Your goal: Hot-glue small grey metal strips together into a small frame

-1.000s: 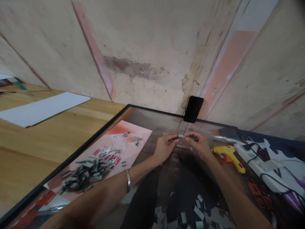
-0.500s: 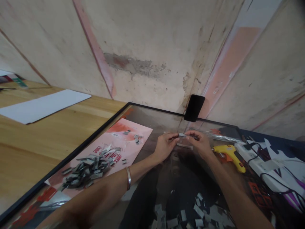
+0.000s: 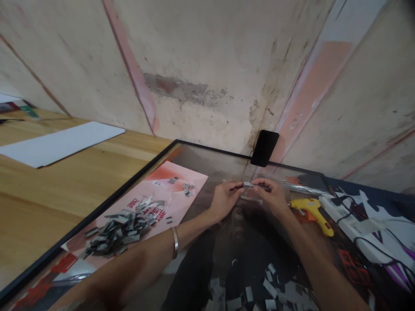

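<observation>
Between my two hands is a small grey rectangular piece (image 3: 248,184), pinched at its ends just above the dark glossy tabletop (image 3: 197,207). My left hand (image 3: 226,198) grips its left end with thumb and fingertips. At the right end, my right hand (image 3: 271,195) has its fingers closed on it, with something dark showing by the fingertips. Just below the hands lies a pale flat strip (image 3: 251,200). To the left, a pile of similar grey pieces (image 3: 119,231) rests on a pink printed sheet (image 3: 191,175). More grey pieces (image 3: 249,293) are scattered at the near edge.
A yellow glue gun (image 3: 313,211) lies right of my right hand. Beyond it are a white power strip (image 3: 346,224) and cables. A black phone (image 3: 265,148) leans against the wall at the back. White paper (image 3: 61,142) lies on the wooden table (image 3: 97,181) at left.
Both hands keep their hold on the small grey piece in nearly the same place. The view has shifted very slightly.
</observation>
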Motion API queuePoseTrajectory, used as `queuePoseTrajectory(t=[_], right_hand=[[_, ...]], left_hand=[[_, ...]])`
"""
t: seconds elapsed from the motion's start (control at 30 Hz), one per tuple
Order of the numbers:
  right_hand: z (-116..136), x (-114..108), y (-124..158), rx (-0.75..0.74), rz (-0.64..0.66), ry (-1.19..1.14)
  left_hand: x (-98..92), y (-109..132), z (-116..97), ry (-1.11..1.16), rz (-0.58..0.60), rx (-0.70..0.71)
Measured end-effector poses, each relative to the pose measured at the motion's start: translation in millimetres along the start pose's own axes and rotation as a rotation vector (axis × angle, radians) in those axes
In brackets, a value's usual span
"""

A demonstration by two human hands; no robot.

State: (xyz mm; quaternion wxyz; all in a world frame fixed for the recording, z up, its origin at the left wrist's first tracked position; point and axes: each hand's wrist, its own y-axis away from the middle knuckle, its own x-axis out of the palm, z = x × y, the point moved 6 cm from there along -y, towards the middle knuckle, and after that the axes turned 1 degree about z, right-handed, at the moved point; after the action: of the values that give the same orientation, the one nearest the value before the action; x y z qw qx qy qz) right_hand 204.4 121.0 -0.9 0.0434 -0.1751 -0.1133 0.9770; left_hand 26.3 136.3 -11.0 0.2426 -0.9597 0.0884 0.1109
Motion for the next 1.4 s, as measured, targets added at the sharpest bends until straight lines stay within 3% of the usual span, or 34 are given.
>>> queuePoseTrajectory(t=[1.4], right_hand=[[0.0, 0.2, 0.5, 0.000, 0.023, 0.007]], left_hand=[[0.1, 0.2, 0.7, 0.019, -0.005, -0.013]])
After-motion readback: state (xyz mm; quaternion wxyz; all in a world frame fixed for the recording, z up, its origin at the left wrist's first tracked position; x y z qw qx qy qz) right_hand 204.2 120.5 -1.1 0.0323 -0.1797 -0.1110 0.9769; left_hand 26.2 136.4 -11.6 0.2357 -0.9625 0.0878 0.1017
